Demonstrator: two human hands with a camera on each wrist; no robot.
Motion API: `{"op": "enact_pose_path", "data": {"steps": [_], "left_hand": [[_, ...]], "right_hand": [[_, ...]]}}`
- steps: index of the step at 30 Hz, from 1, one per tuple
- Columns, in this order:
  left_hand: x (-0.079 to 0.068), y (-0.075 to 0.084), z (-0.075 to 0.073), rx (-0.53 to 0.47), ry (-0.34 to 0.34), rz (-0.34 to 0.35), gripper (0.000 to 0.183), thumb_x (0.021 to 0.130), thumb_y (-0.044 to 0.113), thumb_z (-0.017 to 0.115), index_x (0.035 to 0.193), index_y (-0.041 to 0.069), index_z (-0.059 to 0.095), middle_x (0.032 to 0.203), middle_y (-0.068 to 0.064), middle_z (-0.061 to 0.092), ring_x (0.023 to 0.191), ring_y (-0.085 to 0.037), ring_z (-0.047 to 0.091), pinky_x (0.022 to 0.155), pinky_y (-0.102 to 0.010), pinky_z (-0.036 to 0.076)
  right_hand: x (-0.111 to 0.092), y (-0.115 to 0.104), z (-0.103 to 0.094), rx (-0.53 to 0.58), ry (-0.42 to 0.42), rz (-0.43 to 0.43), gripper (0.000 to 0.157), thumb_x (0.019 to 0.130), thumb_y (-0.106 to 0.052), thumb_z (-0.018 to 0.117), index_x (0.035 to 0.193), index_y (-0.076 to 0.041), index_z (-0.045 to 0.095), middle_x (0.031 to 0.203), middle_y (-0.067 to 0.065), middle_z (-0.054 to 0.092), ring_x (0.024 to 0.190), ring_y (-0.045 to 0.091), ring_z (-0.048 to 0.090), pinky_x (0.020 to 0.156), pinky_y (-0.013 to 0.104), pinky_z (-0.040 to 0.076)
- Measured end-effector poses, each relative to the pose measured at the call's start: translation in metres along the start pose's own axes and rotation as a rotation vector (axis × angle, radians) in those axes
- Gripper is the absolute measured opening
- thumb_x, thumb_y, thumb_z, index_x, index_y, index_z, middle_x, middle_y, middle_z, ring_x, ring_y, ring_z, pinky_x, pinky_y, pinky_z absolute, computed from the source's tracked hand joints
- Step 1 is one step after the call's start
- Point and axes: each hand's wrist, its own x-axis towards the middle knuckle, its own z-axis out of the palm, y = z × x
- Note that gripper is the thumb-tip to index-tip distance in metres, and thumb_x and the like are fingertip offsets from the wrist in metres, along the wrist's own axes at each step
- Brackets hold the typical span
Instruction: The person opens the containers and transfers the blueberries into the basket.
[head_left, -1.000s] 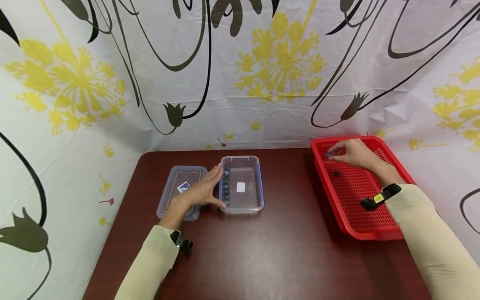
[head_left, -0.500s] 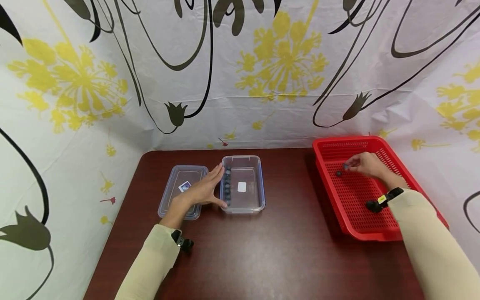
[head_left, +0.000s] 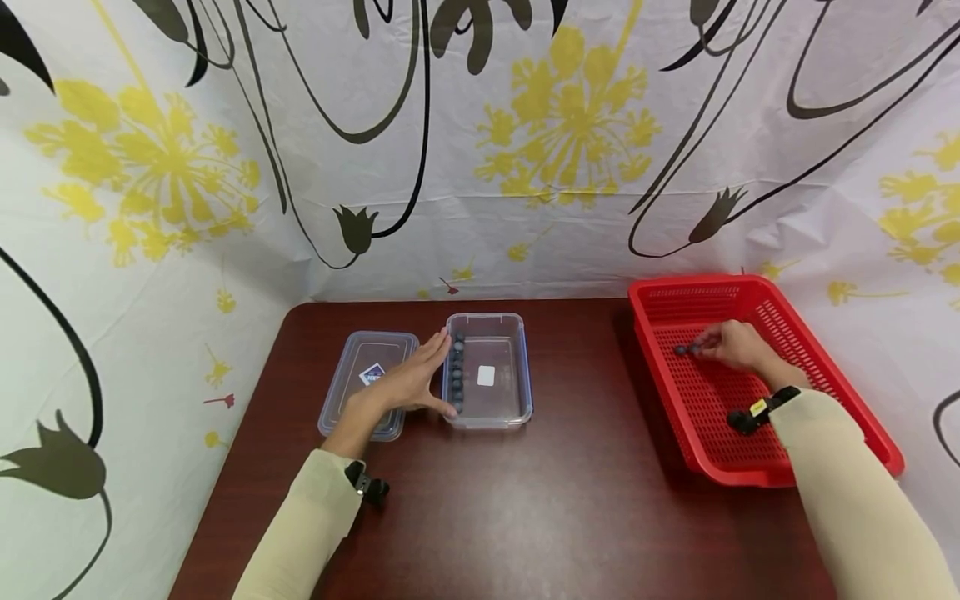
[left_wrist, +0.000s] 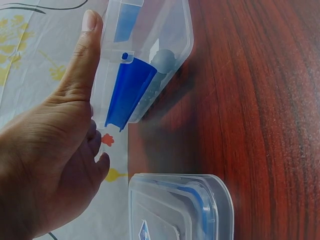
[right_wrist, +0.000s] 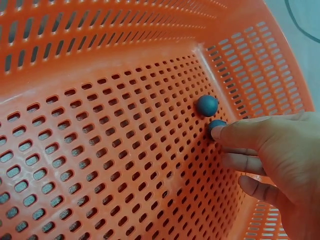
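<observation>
My right hand point(head_left: 733, 345) is down inside the red basket point(head_left: 888, 454), pinching a small dark blue-grey ball point(right_wrist: 216, 127) between thumb and fingertips near the basket floor. Right beside it lies a second ball point(right_wrist: 207, 105) of the same kind. My left hand point(head_left: 405, 382) rests at the left wall of a clear plastic box point(head_left: 504, 337), its thumb and fingers spread and fairly straight along the rim. Inside the box, several like balls point(head_left: 457, 374) form a row along that left wall. A blue clip point(left_wrist: 131, 87) on the box shows in the left wrist view.
A clear lid point(head_left: 341, 387) with a diamond label lies left of the box, partly under my left forearm. The dark brown table point(head_left: 570, 500) spans between box and basket. A patterned cloth point(head_left: 450, 208) hangs behind and to the sides.
My right hand has moved from the basket's far left area, nearer and slightly right, bringing its ball down beside the loose one. The left hand stays at the box.
</observation>
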Motion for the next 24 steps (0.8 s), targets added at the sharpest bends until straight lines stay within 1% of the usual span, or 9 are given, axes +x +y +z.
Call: {"op": "enact_pose_path", "data": {"steps": [5, 8, 12, 15, 19, 23, 24], "left_hand": [[-0.001, 0.000, -0.002, -0.004, -0.004, 0.002, 0.136, 0.079, 0.053, 0.091, 0.169, 0.002, 0.003, 0.178, -0.014, -0.009, 0.164, -0.034, -0.001, 0.126, -0.062, 0.021], [-0.001, 0.000, -0.003, -0.005, -0.010, -0.001, 0.137, 0.079, 0.054, 0.091, 0.169, 0.002, 0.002, 0.178, -0.014, -0.009, 0.164, -0.035, -0.002, 0.126, -0.063, 0.021], [-0.001, 0.001, -0.004, -0.004, -0.011, -0.003, 0.138, 0.078, 0.054, 0.091, 0.169, 0.002, 0.002, 0.178, -0.014, -0.009, 0.164, -0.035, -0.001, 0.126, -0.062, 0.021], [0.000, 0.001, -0.004, 0.002, -0.003, -0.001, 0.138, 0.078, 0.053, 0.092, 0.169, 0.000, 0.003, 0.178, -0.016, -0.007, 0.164, -0.036, 0.000, 0.125, -0.063, 0.022], [0.001, 0.000, -0.003, 0.010, -0.001, -0.005, 0.137, 0.078, 0.051, 0.093, 0.169, 0.000, 0.004, 0.178, -0.016, -0.007, 0.164, -0.036, 0.000, 0.125, -0.064, 0.023], [0.001, 0.000, -0.003, 0.002, -0.004, -0.009, 0.137, 0.077, 0.051, 0.093, 0.169, 0.001, 0.004, 0.178, -0.015, -0.008, 0.164, -0.035, -0.001, 0.125, -0.063, 0.023], [0.001, 0.000, -0.003, -0.001, -0.005, -0.008, 0.137, 0.077, 0.051, 0.093, 0.169, 0.001, 0.004, 0.178, -0.015, -0.008, 0.164, -0.035, -0.001, 0.125, -0.063, 0.023]], "right_hand": [[-0.003, -0.002, -0.003, -0.026, 0.067, -0.023, 0.014, 0.087, -0.011, 0.086, 0.098, -0.003, 0.082, 0.089, 0.011, 0.081, 0.079, 0.010, 0.069, 0.068, 0.033, 0.051], [-0.004, -0.007, -0.008, -0.040, 0.114, -0.068, 0.015, 0.085, -0.009, 0.086, 0.097, 0.000, 0.081, 0.086, 0.012, 0.080, 0.076, 0.010, 0.070, 0.066, 0.034, 0.054], [-0.003, -0.021, -0.016, -0.062, 0.170, -0.134, 0.018, 0.083, -0.006, 0.087, 0.098, 0.003, 0.080, 0.084, 0.013, 0.079, 0.071, 0.013, 0.070, 0.061, 0.030, 0.054], [-0.001, -0.038, -0.022, -0.079, 0.207, -0.185, 0.019, 0.083, -0.004, 0.088, 0.099, 0.004, 0.080, 0.084, 0.013, 0.078, 0.071, 0.019, 0.072, 0.060, 0.029, 0.054], [0.006, -0.068, -0.028, -0.099, 0.242, -0.275, 0.021, 0.080, -0.003, 0.090, 0.098, 0.003, 0.080, 0.084, 0.012, 0.077, 0.071, 0.024, 0.071, 0.061, 0.032, 0.055], [0.014, -0.101, -0.031, -0.111, 0.235, -0.339, 0.025, 0.080, -0.006, 0.092, 0.100, 0.002, 0.080, 0.088, 0.013, 0.078, 0.071, 0.021, 0.069, 0.065, 0.037, 0.056], [0.015, -0.111, -0.031, -0.113, 0.225, -0.343, 0.025, 0.081, -0.007, 0.091, 0.102, 0.001, 0.080, 0.090, 0.012, 0.078, 0.068, 0.019, 0.069, 0.066, 0.038, 0.057]]}}
